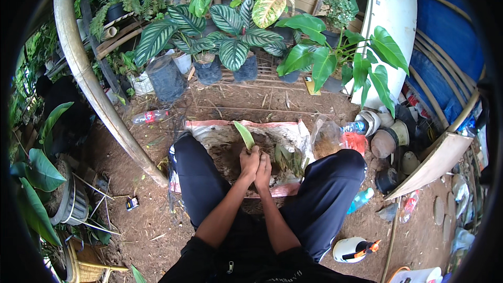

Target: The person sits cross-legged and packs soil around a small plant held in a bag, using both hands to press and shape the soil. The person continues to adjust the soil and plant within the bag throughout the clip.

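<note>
Between my knees, my left hand is closed around the lower part of a broad green leaf cutting, which points up and to the left. My right hand presses close beside it, fingers curled; what lies inside them is hidden. Below both hands a white sack with reddish edges is spread on the ground, with dark soil on it. More greenish-brown leaf cuttings lie on the sack to the right of my hands.
Potted plants line the far side, a phone near them. A bamboo pole slants down at left. To the right are a clear plastic bag, stacked pots, a bottle and a white spray bottle.
</note>
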A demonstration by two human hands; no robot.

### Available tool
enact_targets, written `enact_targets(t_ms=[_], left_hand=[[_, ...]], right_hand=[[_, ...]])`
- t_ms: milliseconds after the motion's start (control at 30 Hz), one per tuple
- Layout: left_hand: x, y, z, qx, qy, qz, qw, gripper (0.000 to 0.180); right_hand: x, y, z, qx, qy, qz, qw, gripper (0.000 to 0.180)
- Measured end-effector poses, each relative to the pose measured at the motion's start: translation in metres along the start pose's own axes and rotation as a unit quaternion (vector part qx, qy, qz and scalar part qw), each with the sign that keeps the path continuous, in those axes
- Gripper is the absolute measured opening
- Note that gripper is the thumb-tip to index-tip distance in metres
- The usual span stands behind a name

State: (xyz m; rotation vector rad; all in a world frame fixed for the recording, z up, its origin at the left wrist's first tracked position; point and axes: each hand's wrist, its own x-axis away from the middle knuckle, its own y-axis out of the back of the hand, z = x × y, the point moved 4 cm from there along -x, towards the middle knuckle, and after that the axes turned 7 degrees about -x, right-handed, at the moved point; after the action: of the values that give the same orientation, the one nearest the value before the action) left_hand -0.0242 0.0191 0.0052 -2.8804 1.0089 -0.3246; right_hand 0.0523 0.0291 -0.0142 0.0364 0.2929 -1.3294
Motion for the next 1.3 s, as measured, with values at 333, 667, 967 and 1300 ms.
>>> enact_targets(t_ms=[333,667,967,1300], left_hand=[[-0.003,0.000,0.004,-0.014,0.014,0.017,1.000,0.025],[-0.002,0.000,0.002,-0.022,0.018,0.000,1.000,0.024],[-0.003,0.000,0.002,-0.014,0.010,0.011,1.000,0.024],[0.002,0.000,-0.004,-0.010,0.014,0.007,1.000,0.024]], right_hand=[[0.000,0.000,-0.003,-0.004,0.003,-0.005,1.000,0.038],[-0.001,0.000,-0.005,-0.015,0.010,0.008,1.000,0.037],[-0.001,-0.001,-0.005,-0.016,0.021,-0.009,1.000,0.037],[-0.003,0.000,-0.016,-0.012,0.026,-0.016,0.999,0.037]])
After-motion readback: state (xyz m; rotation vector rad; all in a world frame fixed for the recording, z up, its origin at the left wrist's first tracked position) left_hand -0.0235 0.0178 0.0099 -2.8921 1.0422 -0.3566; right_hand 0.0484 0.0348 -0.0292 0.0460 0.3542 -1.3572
